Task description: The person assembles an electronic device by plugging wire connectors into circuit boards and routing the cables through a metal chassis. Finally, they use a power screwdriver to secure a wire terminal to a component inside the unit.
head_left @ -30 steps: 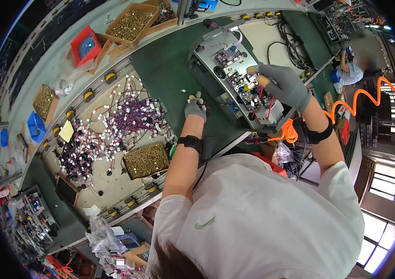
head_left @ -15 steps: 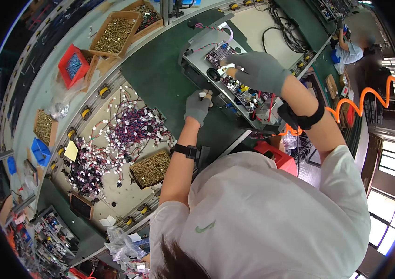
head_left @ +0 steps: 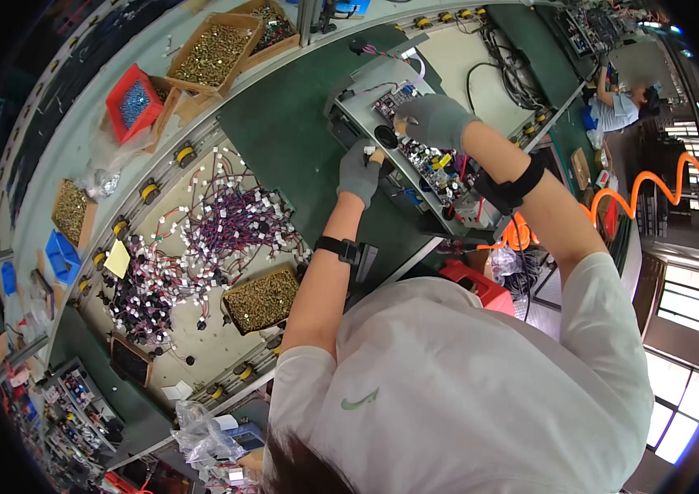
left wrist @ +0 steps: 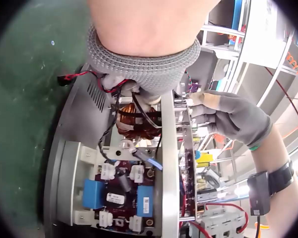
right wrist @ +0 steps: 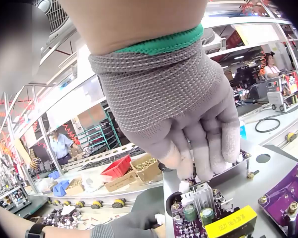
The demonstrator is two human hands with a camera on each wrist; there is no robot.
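Note:
A grey metal chassis (head_left: pixel 355 108) with circuit boards (head_left: pixel 435 165) stands tilted on the green work surface. My left hand (head_left: pixel 358 174), in a grey glove, is at its near side and holds a red and black wire (left wrist: pixel 82 74) with a black end. A small white piece (head_left: pixel 368 151) shows at its fingertips. In the left wrist view the glove cuff hides most of those fingers, close above a copper coil (left wrist: pixel 139 124). My right hand (head_left: pixel 440 122), also gloved, reaches down with bunched fingertips at the board beside a yellow component (right wrist: pixel 231 221); I cannot tell whether they pinch anything.
Piled wire harnesses (head_left: pixel 242 216) lie left of my left arm, beside a box of brass-coloured parts (head_left: pixel 261 301). A red bin (head_left: pixel 133 104) and cardboard boxes (head_left: pixel 211 56) line the far shelf. Black cables (head_left: pixel 507 70) lie beyond the chassis; an orange coiled hose (head_left: pixel 654 183) hangs at right.
My left hand has moved up and right to the chassis side. My right hand has shifted left and up along the chassis, from the lower boards toward the upper board.

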